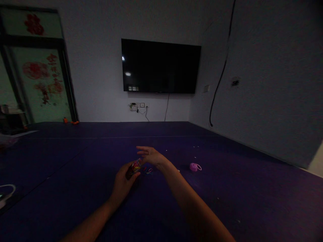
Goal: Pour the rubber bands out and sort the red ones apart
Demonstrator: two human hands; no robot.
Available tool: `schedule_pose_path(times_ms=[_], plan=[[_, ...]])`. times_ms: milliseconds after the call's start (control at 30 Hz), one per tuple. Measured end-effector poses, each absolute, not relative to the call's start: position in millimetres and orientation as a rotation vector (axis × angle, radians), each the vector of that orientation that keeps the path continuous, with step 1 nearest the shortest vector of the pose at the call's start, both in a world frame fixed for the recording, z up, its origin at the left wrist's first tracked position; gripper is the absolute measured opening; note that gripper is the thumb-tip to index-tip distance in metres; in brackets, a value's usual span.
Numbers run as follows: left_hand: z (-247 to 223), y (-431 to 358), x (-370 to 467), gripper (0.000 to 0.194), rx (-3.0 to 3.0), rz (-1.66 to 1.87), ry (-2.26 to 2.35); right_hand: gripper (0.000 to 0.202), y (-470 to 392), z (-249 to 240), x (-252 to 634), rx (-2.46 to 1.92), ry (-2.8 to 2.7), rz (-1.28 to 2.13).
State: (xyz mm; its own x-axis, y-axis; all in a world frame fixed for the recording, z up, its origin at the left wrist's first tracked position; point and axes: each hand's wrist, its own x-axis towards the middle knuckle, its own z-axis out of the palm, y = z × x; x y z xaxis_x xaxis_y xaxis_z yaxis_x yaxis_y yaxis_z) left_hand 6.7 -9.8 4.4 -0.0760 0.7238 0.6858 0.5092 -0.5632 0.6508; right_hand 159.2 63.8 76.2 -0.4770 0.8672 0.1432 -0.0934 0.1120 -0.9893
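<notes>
My left hand (123, 179) is wrapped round a small container filled with colourful bits that look like hair ties (136, 164), tilted with its open end toward the right. Just past that opening is my right hand (150, 156), its fingers stretched out to the left; its thumb side is close to the container, and I cannot tell if it touches. Several small coloured bands (149, 171) lie loose on the dark blue-purple floor (156, 208) beneath the right hand. A pink-purple lid with a loop handle (194, 167) rests to the right of my right forearm.
Small white scraps (195, 157) dot the floor at the right. A white cable (10, 186) lies at the far left edge. Orange objects (75, 122) sit by the door. A television (161, 67) hangs on the far wall; a black cable (218, 85) dangles at the right.
</notes>
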Motion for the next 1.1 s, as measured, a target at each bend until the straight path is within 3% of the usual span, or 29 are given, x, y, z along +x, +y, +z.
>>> schedule_pose_path(times_ms=[200, 500, 767, 867, 967, 1100], plan=[[3, -11, 6, 0.033, 2.088, 1.706, 1.305, 0.072, 69, 63, 152, -1.021, -1.74, 1.277], [5, -12, 6, 0.034, 2.016, 1.69, 1.336, 0.058, 65, 57, 143, -1.068, -1.692, 1.232], [5, -6, 8, 0.037, 1.833, 1.724, 1.408, 0.054, 56, 92, 163, -0.662, -1.722, 1.323], [6, -5, 7, 0.041, 1.768, 1.735, 1.392, 0.044, 68, 85, 173, -0.821, -1.831, 1.061], [7, -5, 4, 0.045, 1.708, 1.747, 1.407, 0.042, 77, 65, 182, -1.119, -2.172, 0.491], [8, -4, 3, 0.044, 1.677, 1.739, 1.475, 0.038, 77, 36, 183, -1.159, -2.375, 0.441]])
